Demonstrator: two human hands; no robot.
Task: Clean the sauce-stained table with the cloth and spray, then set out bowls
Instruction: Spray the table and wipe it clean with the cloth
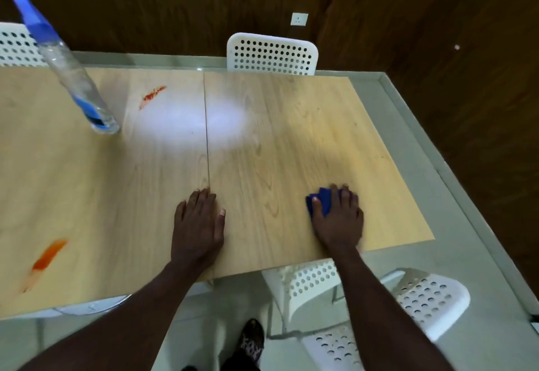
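On table (277, 149), spray bottle (73, 79) by smear (152, 96), chair (271, 55) behind, right hand (338, 222) gripping cloth (320, 200)

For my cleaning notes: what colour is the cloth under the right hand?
Dark blue; the cloth shows best in the head view.

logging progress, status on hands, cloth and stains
Left hand flat on table, empty. Right hand holds blue cloth on table. Far stain, near stain both unwiped. Spray bottle beside far stain.
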